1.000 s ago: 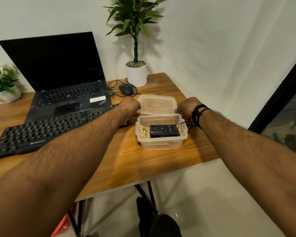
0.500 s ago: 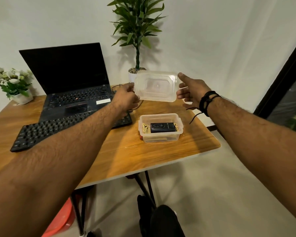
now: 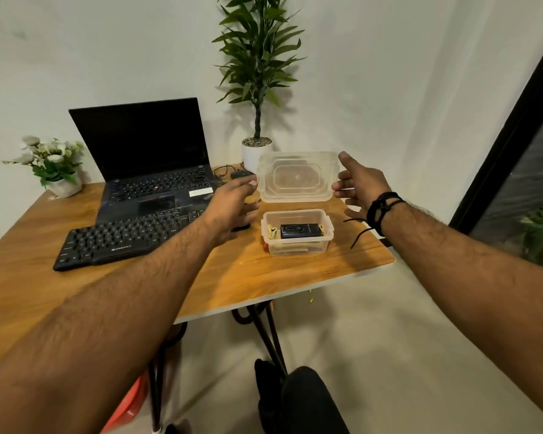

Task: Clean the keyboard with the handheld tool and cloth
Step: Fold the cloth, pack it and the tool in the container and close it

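Observation:
The black keyboard lies on the wooden table in front of an open laptop. To its right stands a clear plastic box holding a black handheld tool on top of a yellow cloth. The box's clear lid is up in the air above and behind the box, between my hands. My right hand holds its right edge, thumb at the top corner. My left hand has straight fingers, with one fingertip at the lid's left edge.
A tall potted plant and a black mouse with its cable sit behind the lid. A small flower pot stands at the table's far left. The table's right edge is close to the box. A red object lies under the table.
Both hands lifted the lid off the box and raised it. My left hand's fingers have since straightened and the hand has dropped lower, while the view has pulled back from the table.

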